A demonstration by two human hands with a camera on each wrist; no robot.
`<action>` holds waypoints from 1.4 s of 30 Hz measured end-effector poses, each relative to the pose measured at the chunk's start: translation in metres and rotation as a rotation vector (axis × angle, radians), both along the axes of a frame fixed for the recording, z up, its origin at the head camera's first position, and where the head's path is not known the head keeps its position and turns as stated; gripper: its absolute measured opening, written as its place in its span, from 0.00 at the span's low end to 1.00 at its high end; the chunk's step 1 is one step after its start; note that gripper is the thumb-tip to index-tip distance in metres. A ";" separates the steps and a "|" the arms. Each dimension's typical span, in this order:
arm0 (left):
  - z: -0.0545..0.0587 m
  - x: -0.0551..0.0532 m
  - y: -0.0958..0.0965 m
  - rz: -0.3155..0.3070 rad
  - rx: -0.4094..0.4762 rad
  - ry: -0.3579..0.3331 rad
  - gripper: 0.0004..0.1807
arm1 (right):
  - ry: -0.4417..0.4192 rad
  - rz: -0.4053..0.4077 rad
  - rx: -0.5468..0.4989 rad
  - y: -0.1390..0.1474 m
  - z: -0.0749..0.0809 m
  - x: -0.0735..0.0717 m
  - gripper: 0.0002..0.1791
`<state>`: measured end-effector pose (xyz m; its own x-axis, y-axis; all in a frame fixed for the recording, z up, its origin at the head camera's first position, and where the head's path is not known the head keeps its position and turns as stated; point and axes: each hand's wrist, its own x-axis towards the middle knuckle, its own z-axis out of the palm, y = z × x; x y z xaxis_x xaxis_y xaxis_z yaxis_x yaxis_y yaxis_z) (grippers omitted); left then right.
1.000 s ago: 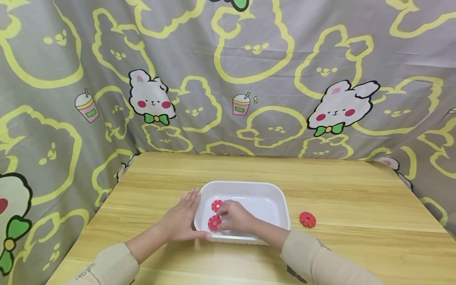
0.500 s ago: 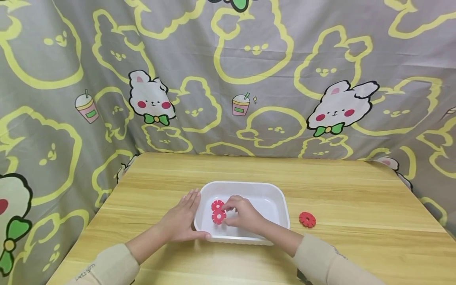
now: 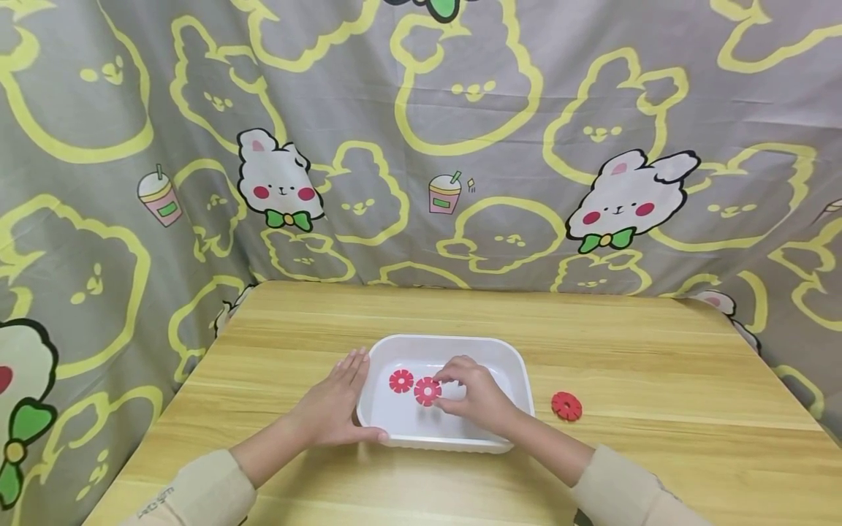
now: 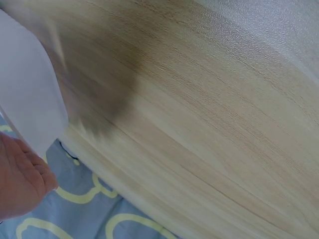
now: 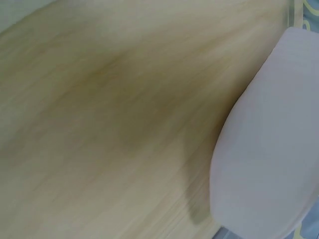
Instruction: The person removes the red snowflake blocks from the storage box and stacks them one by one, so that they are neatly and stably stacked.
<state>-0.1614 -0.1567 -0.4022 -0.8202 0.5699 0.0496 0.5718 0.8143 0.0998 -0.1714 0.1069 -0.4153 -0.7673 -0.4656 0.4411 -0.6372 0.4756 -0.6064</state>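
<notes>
A white rectangular tray (image 3: 454, 442) stands on the table. My left hand (image 3: 334, 406) rests against its left end, fingers straight along the outside and thumb at the front corner. Over the tray, my right hand (image 3: 478, 397) pinches a red notched disc (image 3: 419, 393) between thumb and fingers at its right edge. To the left of that disc, a second red notched disc (image 3: 393, 381) lies on the tray floor. In the left wrist view, part of the left hand (image 4: 22, 179) shows below the tray (image 4: 30, 79). The right wrist view shows the tray's outer wall (image 5: 264, 144), not the hand.
Outside the tray to the right, another red notched disc (image 3: 575, 411) lies on the wooden table (image 3: 658, 365). A grey curtain (image 3: 368, 95) with yellow outlines and rabbit prints hangs behind and beside the table.
My right hand has moved rightward and slightly away from me inside the tray, bringing the pinched disc from the lower left to the right of the other disc. The left hand stays put.
</notes>
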 end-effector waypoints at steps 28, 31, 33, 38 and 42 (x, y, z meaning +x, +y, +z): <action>0.001 -0.001 -0.001 -0.013 0.009 0.012 0.65 | 0.144 -0.168 -0.010 0.056 0.001 0.014 0.17; 0.000 -0.001 0.000 -0.013 0.011 0.008 0.65 | 0.168 -0.185 -0.013 0.062 0.000 0.016 0.18; 0.000 -0.001 0.000 -0.014 0.010 0.009 0.65 | 0.194 -0.197 -0.012 0.066 -0.001 0.017 0.18; -0.001 0.000 -0.001 -0.009 0.006 0.008 0.65 | 0.277 -0.207 -0.032 0.075 -0.004 0.018 0.19; 0.000 0.000 0.000 -0.005 0.007 0.000 0.65 | 0.315 -0.217 -0.044 0.082 -0.005 0.020 0.19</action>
<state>-0.1617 -0.1569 -0.4027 -0.8171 0.5740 0.0535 0.5762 0.8104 0.1059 -0.1513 0.1888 -0.4199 -0.6697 -0.2826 0.6867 -0.6829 0.5975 -0.4202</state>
